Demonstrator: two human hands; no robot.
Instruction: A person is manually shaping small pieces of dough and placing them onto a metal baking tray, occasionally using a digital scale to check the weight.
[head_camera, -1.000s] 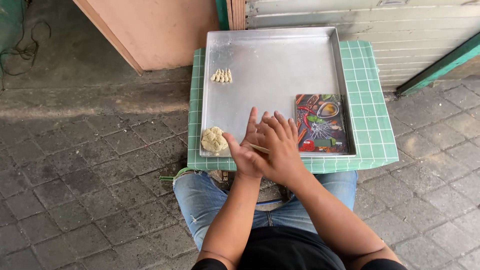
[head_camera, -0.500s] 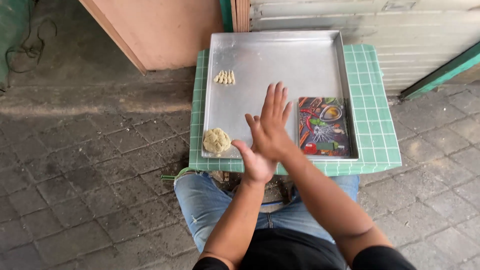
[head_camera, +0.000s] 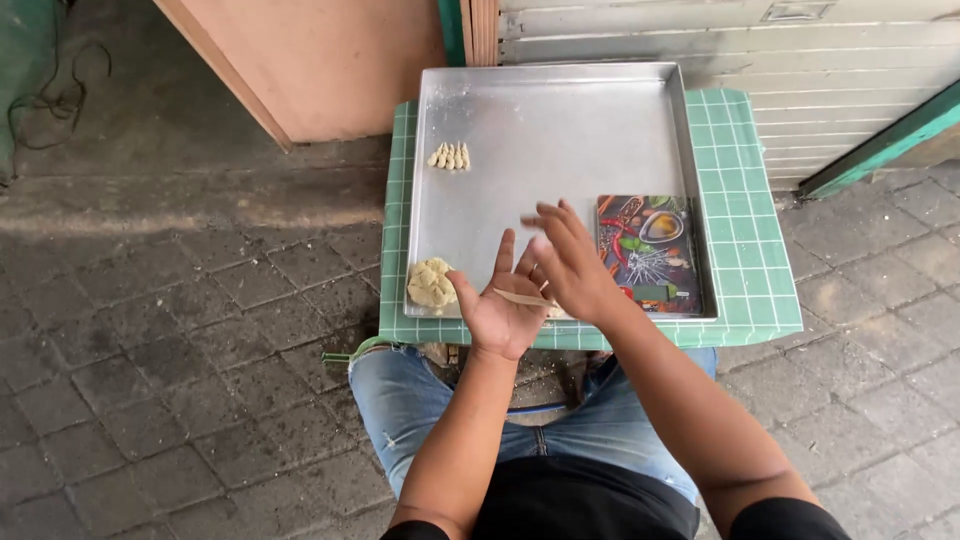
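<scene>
My left hand (head_camera: 503, 312) is palm up over the near edge of a metal tray (head_camera: 560, 110), with a thin pale dough strip (head_camera: 522, 297) lying across the palm. My right hand (head_camera: 566, 258) lies over the left fingers, its own fingers spread and pointing away from me over the tray. A lump of pale dough (head_camera: 432, 284) sits in the tray's near left corner, just left of my left thumb. A row of several small shaped dough pieces (head_camera: 449, 157) lies further back on the left side of the tray.
The tray rests on a small table with a green checked cloth (head_camera: 748, 210). A colourful picture board (head_camera: 650, 254) lies in the tray's near right corner. Behind are a pink board (head_camera: 320, 60) and a pale wall (head_camera: 800, 70). Grey paving surrounds my knees (head_camera: 400, 400).
My right hand has slid forward across the left palm. The left hand has turned palm up, and the thin dough strip now shows on it.
</scene>
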